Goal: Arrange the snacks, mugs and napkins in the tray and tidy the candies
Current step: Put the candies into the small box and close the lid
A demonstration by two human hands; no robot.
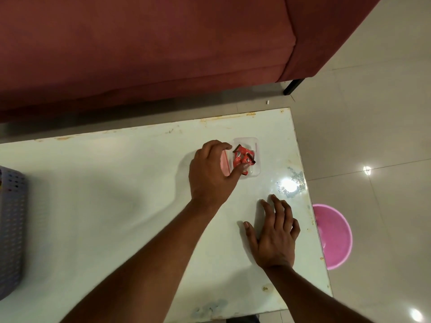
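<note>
Hands: left [210, 170] grips pink lid [224, 165] at candy box [256, 145]; right [275, 238] flat on table [112, 194].

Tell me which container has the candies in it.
The small clear box that the left hand grips: red candies lie in it. The basket at far left shows none; the pink basin on the floor looks empty.
</note>
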